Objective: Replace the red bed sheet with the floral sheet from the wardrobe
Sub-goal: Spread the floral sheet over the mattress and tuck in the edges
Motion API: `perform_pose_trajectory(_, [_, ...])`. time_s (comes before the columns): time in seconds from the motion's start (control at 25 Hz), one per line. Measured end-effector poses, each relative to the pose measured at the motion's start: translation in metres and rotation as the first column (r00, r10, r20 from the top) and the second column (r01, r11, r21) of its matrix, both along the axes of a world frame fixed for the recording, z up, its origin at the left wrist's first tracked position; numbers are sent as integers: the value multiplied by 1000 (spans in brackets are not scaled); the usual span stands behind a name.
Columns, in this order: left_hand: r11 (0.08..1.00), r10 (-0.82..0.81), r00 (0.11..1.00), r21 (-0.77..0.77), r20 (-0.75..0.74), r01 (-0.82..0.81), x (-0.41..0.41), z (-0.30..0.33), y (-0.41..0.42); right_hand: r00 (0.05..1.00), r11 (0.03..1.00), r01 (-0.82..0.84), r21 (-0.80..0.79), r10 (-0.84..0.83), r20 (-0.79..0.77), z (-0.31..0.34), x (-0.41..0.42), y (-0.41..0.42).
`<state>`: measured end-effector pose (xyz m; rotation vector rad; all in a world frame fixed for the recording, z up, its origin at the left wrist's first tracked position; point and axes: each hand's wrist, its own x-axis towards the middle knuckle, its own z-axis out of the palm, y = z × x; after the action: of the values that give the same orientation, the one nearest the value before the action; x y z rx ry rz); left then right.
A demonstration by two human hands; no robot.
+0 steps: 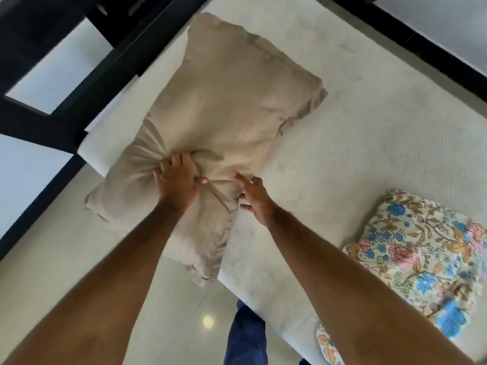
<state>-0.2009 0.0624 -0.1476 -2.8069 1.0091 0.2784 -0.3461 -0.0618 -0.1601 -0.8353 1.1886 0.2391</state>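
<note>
My left hand (179, 177) grips a bunch of the beige fabric pillow (224, 106), fingers curled into the cloth so that creases fan out from my knuckles. My right hand (254, 197) is beside it on the pillow's near-right edge; its index finger points straight out across the fabric, and the lower fingers bend at the seam, so I cannot tell whether they pinch the cloth or only touch it. The two hands are near each other but apart, with a fold of the pillowcase between them.

The pillow lies slantwise over the near-left corner of the bare white quilted mattress (369, 122), its near end hanging past the mattress edge above the pale glossy floor (66, 233). The pillowcase holds its filling, plump in the middle with a flat flanged border round it.

The floral sheet (421, 248), a bundle of cream cloth printed with blue, pink and orange flowers, rests on the mattress to the right, well apart from the pillow and partly behind my right forearm. A dark bed frame (60, 101) runs along the far left side of the mattress. Below, between my forearms, a blue trouser leg (245, 335) shows over the floor.
</note>
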Motion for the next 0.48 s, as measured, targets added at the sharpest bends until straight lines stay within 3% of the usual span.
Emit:
perform_pose_trajectory(0.12, [964, -221, 975, -141, 33, 223, 12, -2, -11, 999, 999, 34, 15, -33, -18, -2, 9, 0])
perform_pose_trajectory(0.2, [941, -137, 977, -329, -162, 77, 11, 5, -13, 999, 996, 43, 77, -45, 15, -4, 5, -6])
perform_pose_trajectory(0.32, [860, -128, 865, -488, -486, -147, -29, 39, -33, 982, 985, 133, 111, -146, 116, 3, -13, -23])
perform_pose_trajectory(0.4, [818, -222, 803, -554, -553, -155, -72, 69, -59, 954, 963, 247, 107, -261, 149, 16, -45, -44])
perform_pose_trajectory(0.48, [785, -365, 779, -619, -510, -37, -115, 96, -87, 933, 947, 309, 91, -320, 165, 41, -97, -69])
